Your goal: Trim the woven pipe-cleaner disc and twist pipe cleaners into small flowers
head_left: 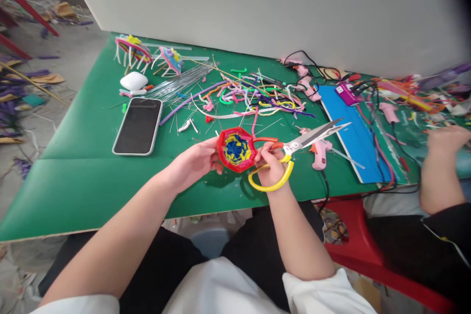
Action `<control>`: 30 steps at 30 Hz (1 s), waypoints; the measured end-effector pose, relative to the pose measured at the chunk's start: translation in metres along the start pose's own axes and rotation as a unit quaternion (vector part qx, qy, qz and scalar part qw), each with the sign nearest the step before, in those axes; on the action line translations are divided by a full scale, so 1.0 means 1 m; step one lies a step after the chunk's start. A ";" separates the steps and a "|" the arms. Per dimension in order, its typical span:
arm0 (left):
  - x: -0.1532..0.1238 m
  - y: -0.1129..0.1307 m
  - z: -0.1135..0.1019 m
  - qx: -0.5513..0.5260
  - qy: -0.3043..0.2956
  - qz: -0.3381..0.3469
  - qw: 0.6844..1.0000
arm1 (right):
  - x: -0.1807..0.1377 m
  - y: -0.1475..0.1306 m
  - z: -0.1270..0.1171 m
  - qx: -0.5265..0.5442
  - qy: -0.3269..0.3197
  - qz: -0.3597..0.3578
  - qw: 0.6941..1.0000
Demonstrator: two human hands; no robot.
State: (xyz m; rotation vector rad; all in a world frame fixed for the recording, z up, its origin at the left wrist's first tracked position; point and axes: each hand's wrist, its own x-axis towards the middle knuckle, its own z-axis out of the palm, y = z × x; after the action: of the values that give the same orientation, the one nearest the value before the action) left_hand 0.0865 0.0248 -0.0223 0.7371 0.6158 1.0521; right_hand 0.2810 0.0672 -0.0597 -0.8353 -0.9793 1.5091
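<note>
Reaching over the counter (110,191), cradling the red-rimmed octagon (237,151) between left fingers (210,151) curled at its edge and right fingers (265,151) closed around scissors (294,145), with a bluish tub (208,243) below, contents unclear.

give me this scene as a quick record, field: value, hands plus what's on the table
left hand: grip at the left rim of a red-rimmed piece
right hand: holds scissors, fingers at the piece's right rim
red-rimmed piece: yellow and blue toward its centre
scissors: yellow and red handles, blades apart, pointing right
green table, left: phone with dark screen; farther back, two small umbrella-shaped pieces
table, middle: pile of coloured stems
table, right: pink glue gun, blue board
nearby: another person's hand
</note>
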 end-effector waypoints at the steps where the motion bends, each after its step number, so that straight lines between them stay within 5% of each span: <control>1: 0.000 0.000 0.001 0.012 0.001 0.012 1.000 | 0.000 0.001 0.000 0.002 0.004 -0.008 1.000; 7: 0.004 -0.012 0.003 0.160 0.088 0.014 0.983 | -0.004 0.006 0.000 -0.045 0.003 -0.037 0.998; 10: 0.008 -0.020 0.001 0.250 0.153 0.077 0.953 | -0.009 0.005 0.001 -0.058 -0.035 -0.028 0.997; 12: 0.007 -0.021 -0.001 0.336 0.234 0.158 0.898 | -0.011 0.003 0.002 -0.047 -0.061 -0.031 0.997; 15: -0.002 -0.014 -0.004 0.473 0.330 0.307 0.757 | -0.009 -0.003 0.002 -0.018 -0.046 -0.030 0.998; 18: -0.021 0.002 -0.008 0.585 0.285 0.472 0.595 | -0.004 -0.007 0.002 0.019 0.028 0.008 0.999; 22: -0.044 0.024 -0.015 0.668 0.211 0.547 0.458 | 0.001 -0.009 0.002 0.058 0.085 0.032 0.994; 25: -0.050 0.030 -0.019 0.660 0.246 0.584 0.404 | 0.000 -0.009 0.002 0.056 0.079 0.042 0.994; 30: -0.044 0.028 -0.021 0.656 0.274 0.582 0.394 | 0.000 -0.009 0.002 0.068 0.085 0.065 0.992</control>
State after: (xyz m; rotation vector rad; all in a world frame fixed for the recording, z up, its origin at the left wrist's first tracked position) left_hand 0.0389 -0.0023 -0.0085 2.5621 1.6990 2.0834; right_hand 0.2828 0.0672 -0.0510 -0.9262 -0.7004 1.5677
